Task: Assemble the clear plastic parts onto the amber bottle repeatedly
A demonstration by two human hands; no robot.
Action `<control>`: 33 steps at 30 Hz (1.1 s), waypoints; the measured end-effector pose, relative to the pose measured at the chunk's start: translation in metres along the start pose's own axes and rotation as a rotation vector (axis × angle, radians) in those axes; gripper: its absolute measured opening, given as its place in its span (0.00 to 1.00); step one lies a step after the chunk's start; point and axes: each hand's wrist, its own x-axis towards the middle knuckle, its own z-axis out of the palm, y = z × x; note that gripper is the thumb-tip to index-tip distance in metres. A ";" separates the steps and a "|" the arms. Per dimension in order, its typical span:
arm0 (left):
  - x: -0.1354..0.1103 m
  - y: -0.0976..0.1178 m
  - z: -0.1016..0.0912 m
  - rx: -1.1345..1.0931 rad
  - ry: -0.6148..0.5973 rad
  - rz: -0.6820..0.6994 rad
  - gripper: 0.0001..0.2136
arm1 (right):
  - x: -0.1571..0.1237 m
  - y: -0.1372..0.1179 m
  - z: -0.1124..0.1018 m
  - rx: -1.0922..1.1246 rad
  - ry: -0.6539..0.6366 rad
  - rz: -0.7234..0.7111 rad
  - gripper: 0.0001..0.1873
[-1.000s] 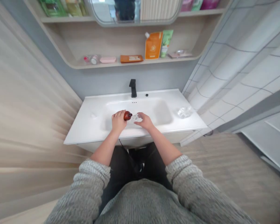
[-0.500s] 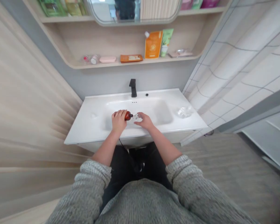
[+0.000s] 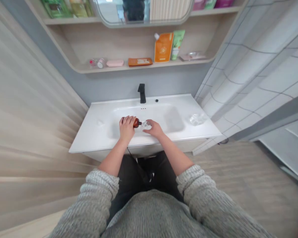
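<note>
My left hand (image 3: 126, 129) is wrapped round an amber-brown bottle (image 3: 136, 123) over the sink basin (image 3: 173, 119). The bottle lies tilted on its side, its dark neck pointing right. Facing that neck, my right hand (image 3: 154, 128) is curled round a small clear container (image 3: 145, 124). The bottle's neck is at or very near the container's mouth; whether they touch I cannot tell. My fingers cover part of both things, and any liquid is too small to make out.
A black faucet (image 3: 141, 93) stands behind the basin. Crumpled clear plastic (image 3: 197, 119) lies on the right of the counter. The wall shelf (image 3: 106, 70) above carries an orange pouch (image 3: 164, 48), a green tube (image 3: 178, 45), a pink soap bar (image 3: 115, 63) and small bottles.
Both hands keep nearly the same place and grip. Only a very slight shift of the whole view shows.
</note>
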 end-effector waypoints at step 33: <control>-0.003 -0.002 0.001 0.147 0.025 0.064 0.28 | 0.000 0.002 0.002 -0.009 -0.032 0.006 0.38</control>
